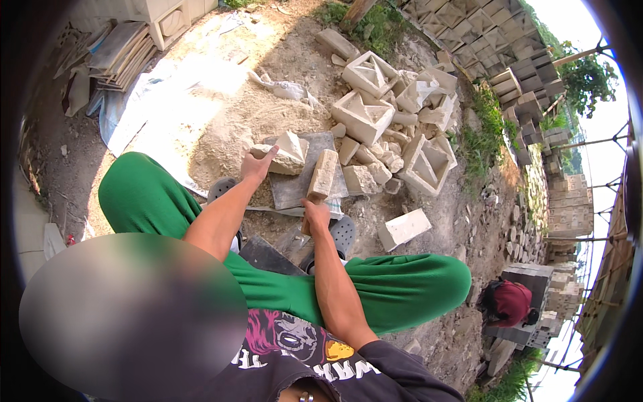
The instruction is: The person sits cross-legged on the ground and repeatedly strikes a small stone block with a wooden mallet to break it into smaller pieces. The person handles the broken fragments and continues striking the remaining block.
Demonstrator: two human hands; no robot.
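My left hand (pixel 257 165) grips the edge of a broken, pale concrete block piece (pixel 289 149), which has a pointed raised part on top. That piece rests on or just over a flat grey board (pixel 285 191) on the ground between my feet. My right hand (pixel 317 214) is closed round the handle of a dusty mallet (pixel 324 173). Its thick, pale, blocky head is over the board's right side, beside the block piece and apart from it.
Right of the board lie broken rubble (pixel 375 161) and patterned hollow blocks (pixel 364 115). A loose pale block (pixel 404 229) sits nearer my right knee. A small sack (pixel 284 89) lies on sand ahead. Another person (pixel 510 303) is far right, near stacked blocks (pixel 529 275).
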